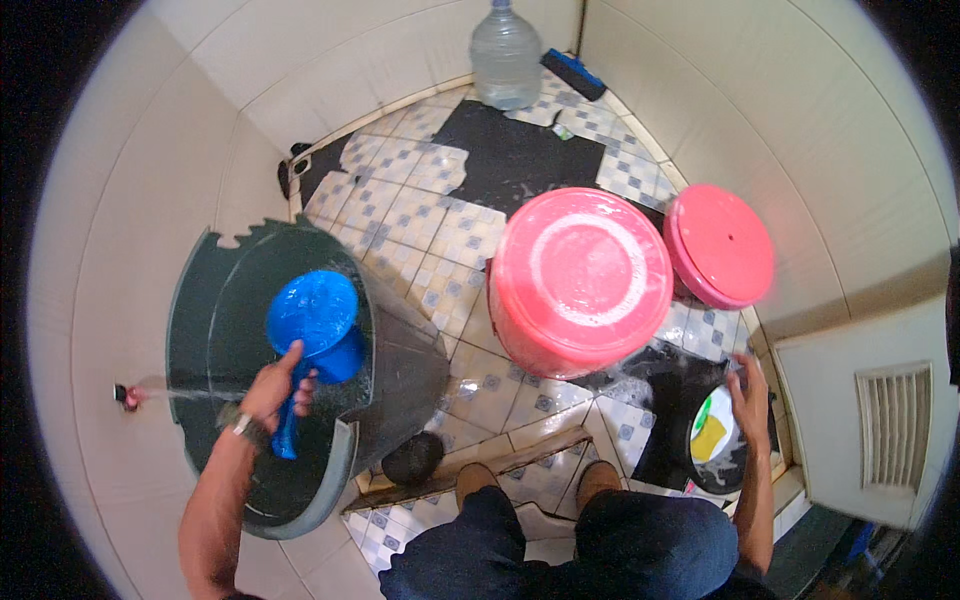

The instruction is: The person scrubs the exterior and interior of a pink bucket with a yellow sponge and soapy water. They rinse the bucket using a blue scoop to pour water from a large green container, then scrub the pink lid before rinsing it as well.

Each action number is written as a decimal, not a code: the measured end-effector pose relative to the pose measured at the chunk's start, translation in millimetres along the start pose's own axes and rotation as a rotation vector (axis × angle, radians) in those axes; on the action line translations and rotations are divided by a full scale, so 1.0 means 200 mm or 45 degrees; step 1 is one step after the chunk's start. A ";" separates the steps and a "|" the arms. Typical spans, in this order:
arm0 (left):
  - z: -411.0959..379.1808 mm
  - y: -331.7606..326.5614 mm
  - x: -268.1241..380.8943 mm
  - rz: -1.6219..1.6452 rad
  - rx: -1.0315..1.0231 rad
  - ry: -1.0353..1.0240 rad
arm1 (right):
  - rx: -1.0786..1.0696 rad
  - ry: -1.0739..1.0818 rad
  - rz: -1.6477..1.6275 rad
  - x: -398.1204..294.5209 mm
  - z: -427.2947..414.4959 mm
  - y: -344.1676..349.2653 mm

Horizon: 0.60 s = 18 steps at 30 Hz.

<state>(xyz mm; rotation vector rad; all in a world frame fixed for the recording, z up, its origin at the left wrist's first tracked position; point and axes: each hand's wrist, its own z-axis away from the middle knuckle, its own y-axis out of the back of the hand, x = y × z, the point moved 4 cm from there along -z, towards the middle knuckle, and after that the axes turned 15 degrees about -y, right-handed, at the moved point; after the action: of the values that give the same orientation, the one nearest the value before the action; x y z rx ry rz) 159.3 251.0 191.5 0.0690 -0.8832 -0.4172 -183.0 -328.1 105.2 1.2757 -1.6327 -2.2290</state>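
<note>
My left hand (281, 386), with a watch on its wrist, grips the handle of a blue plastic dipper (341, 349). Water fills the dipper, which is over a large dark green tub (405, 390) with a jagged, broken rim. From a wall tap (126, 397), a stream runs into this tub. On the right, my right hand (748, 401) is at the edge of a black basin (716, 480). In that basin are a white dish (721, 403), a yellow sponge (707, 439) and a green item (702, 415). Whether my right fingers hold anything is unclear.
A large wet pink bucket (581, 274) stands mid-floor, a smaller pink container (724, 247) beside it. Farther back are a clear water jug (506, 60) and a blue brush head (574, 73). A low ledge (480, 469) crosses before my feet. A vented white door (855, 427) is at right.
</note>
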 end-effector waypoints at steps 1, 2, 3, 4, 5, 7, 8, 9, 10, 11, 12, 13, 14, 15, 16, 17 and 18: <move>0.08 0.01 0.08 0.027 0.000 -0.024 | -0.015 0.028 -0.074 -0.10 -0.05 0.02; 0.15 0.04 0.14 0.087 0.001 -0.033 | -0.057 0.039 -0.106 -0.20 -0.11 0.03; 0.24 0.04 0.23 0.048 0.037 -0.103 | -0.109 0.052 -0.143 -0.30 -0.17 0.00; 0.31 0.02 0.31 0.019 0.048 -0.155 | -0.084 0.169 -0.139 -0.44 -0.22 0.03; 0.36 -0.01 0.38 -0.012 0.061 -0.204 | -0.063 0.284 -0.134 -0.58 -0.25 0.04; 0.41 -0.08 0.51 0.046 0.001 -0.209 | -0.176 0.391 -0.256 -0.83 -0.32 0.06; 0.43 -0.12 0.56 0.135 -0.074 -0.201 | -0.144 0.508 -0.252 -0.92 -0.38 0.03; 0.44 -0.16 0.61 0.147 -0.097 -0.190 | -0.121 0.629 -0.249 -0.99 -0.43 -0.03; 0.45 -0.21 0.65 0.160 -0.122 -0.179 | -0.134 0.680 -0.259 -1.07 -0.47 -0.09; 0.45 -0.28 0.68 0.169 -0.152 -0.167 | -0.143 0.726 -0.266 -1.13 -0.50 -0.15; 0.42 -0.35 0.70 0.146 -0.232 -0.204 | -0.158 0.742 -0.238 -1.19 -0.54 -0.22; 0.38 -0.42 0.71 0.124 -0.284 -0.193 | -0.172 0.756 -0.207 -1.23 -0.57 -0.29; 0.34 -0.51 0.71 0.103 -0.342 -0.189 | -0.181 0.742 -0.174 -1.24 -0.61 -0.34; 0.33 -0.58 0.74 0.066 -0.381 -0.191 | -0.191 0.733 -0.166 -1.27 -0.65 -0.41; 0.30 -0.66 0.74 0.007 -0.388 -0.193 | -0.206 0.719 -0.147 -1.27 -0.67 -0.49; 0.27 -0.74 0.73 -0.051 -0.400 -0.196 | -0.187 0.691 -0.061 -1.25 -0.68 -0.54; 0.22 -0.80 0.73 -0.191 -0.425 -0.253 | -0.179 0.665 0.012 -1.24 -0.69 -0.61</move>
<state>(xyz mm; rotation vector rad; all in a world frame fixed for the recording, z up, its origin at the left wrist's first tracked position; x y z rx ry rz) 156.0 54.0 290.9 -0.2177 -0.9959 -0.7158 114.9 -250.7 131.8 1.6234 -1.2595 -1.7548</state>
